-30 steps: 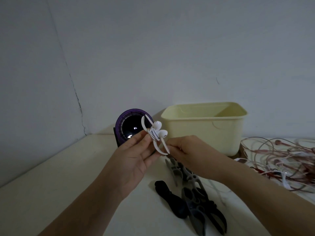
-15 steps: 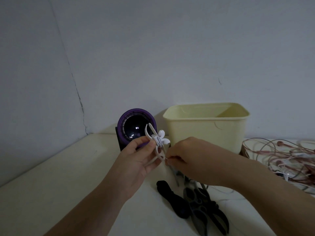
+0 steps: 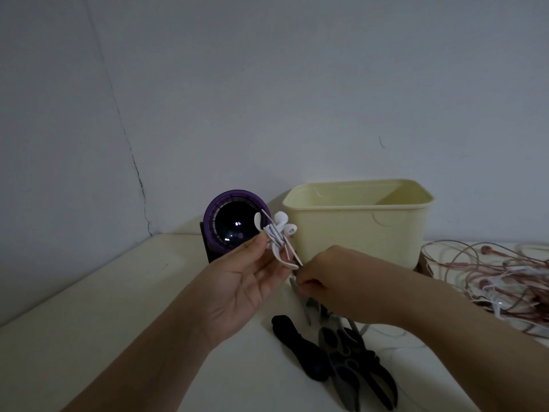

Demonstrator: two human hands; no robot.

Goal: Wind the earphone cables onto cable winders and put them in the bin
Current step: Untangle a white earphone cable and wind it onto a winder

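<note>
Pale grey walls meet in a cracked corner behind the cream worktop (image 3: 104, 307) where I am working. I have the white cable winder (image 3: 269, 245) raised in front of me, tilted, with the white earphone cable (image 3: 275, 233) wrapped tight around its middle and the two earbuds (image 3: 290, 230) sticking out at the top right of the bundle. My left hand (image 3: 246, 281) holds the winder between thumb and fingertips, palm turned towards me. My right hand (image 3: 329, 281) is curled just below the winder's lower tip, thumb pressed to forefinger, pinching the cable's loose end. Right behind the winder stands the cream bin (image 3: 371, 236), open at the top; I cannot see its floor. Just left of the bin sits a round purple-rimmed device (image 3: 234, 224) with a dark glossy face. On the worktop beneath my right wrist lie several dark spare winders (image 3: 350, 364), overlapping one another. Off to the right spreads a tangle of pink and white earphone cables (image 3: 505, 278).
</note>
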